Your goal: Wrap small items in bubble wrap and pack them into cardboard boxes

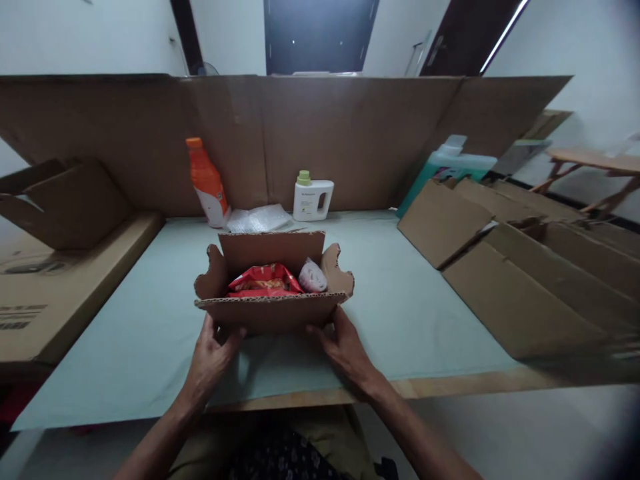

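A small open cardboard box (pixel 273 312) sits near the front of the pale green table (pixel 400 313). Inside it lie a red snack packet (pixel 264 280) and a small white wrapped item (pixel 313 277). My left hand (pixel 213 357) grips the box's near left corner from below. The near right corner is held by my right hand (pixel 343 347), fingers against the front wall. The box's flaps stand up and its far flap leans back.
An orange bottle (pixel 207 181), a sheet of bubble wrap (pixel 257 219) and a white bottle with a green cap (pixel 313 197) stand at the back. Flattened cartons (pixel 525 280) lie right, a cardboard slab (pixel 60 287) left, a cardboard wall (pixel 350 140) behind.
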A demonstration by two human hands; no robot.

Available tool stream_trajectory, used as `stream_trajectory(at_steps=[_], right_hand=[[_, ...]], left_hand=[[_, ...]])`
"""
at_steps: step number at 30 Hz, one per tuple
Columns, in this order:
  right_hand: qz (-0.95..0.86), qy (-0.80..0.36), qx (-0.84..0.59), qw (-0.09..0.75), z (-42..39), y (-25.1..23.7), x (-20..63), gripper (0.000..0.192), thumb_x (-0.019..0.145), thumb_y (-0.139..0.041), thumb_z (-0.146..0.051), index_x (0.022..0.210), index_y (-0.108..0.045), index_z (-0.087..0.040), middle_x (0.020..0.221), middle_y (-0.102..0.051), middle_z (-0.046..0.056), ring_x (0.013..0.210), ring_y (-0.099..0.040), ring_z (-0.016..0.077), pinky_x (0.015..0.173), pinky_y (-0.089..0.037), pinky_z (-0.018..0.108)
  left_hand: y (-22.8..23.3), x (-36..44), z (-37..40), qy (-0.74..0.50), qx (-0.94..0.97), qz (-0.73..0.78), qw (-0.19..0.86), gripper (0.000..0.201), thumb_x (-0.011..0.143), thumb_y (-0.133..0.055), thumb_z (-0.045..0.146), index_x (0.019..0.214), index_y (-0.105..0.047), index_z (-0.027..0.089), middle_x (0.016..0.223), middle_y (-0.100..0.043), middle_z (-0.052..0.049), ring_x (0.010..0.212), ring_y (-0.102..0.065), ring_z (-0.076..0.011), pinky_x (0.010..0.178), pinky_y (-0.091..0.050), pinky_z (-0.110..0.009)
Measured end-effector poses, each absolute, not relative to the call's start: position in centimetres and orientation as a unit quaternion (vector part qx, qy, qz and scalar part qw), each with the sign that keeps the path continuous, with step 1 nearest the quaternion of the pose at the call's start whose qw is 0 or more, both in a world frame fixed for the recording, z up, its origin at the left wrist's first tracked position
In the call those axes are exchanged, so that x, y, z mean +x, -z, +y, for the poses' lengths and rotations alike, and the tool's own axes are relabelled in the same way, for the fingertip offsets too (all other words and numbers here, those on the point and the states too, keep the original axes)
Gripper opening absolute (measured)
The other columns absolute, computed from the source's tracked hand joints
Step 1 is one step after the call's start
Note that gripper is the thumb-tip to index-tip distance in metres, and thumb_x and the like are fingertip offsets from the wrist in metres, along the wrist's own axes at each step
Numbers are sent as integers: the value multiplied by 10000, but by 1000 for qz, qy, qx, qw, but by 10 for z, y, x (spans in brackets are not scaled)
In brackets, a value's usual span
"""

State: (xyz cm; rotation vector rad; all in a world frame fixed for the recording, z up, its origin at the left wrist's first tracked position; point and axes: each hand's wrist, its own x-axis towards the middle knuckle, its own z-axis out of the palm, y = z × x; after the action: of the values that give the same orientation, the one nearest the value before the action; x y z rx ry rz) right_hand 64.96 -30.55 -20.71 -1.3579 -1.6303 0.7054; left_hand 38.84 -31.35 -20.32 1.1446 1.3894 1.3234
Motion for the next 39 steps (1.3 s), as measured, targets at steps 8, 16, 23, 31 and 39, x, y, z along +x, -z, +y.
stream_trajectory(at_steps=[8,16,23,31,39], right_hand=[[-714,-244,-498,427,-284,183,615,529,902,-593,-405,1385,-495,-214,1224,-648,141,1083,-614,303,863,-544,458],[-667,-196,-585,419,-300,195,668,298,890,-562,-382,1137,-564,-216,1017,-686,98,862,-638,258,760,-547,401],[-585,-101,-676,437,-291,213,762,393,899,-532,-403,1209,-548,-162,1058,-697,145,941,-674,295,810,-559,437],[-551,17,-705,446,-275,248,848,668,900,-520,-343,1514,-359,-136,1487,-490,230,1387,-477,355,1098,-446,576],[-536,-111,-697,463,-244,260,886,801,814,-609,-338,1548,-346,-156,1536,-424,234,1166,-649,327,940,-583,519]], left_hand=[[177,352,-314,-563,442,607,346,611,703,-798,451,1195,-539,198,1002,-628,-23,921,-612,-179,824,-534,-305],[188,406,-287,-538,500,527,427,567,757,-716,368,1268,-543,193,1195,-651,-81,1088,-622,-214,923,-532,-331],[205,505,-205,-466,614,410,487,643,772,-579,227,1410,-500,195,1329,-643,-99,1214,-593,-245,995,-506,-356],[209,654,-99,-372,693,460,411,623,836,-599,174,1444,-467,182,1390,-585,-158,1227,-585,-288,1083,-444,-455],[227,751,-119,-315,743,429,405,695,782,-666,156,1433,-423,147,1366,-583,-177,1247,-550,-293,1090,-429,-436]])
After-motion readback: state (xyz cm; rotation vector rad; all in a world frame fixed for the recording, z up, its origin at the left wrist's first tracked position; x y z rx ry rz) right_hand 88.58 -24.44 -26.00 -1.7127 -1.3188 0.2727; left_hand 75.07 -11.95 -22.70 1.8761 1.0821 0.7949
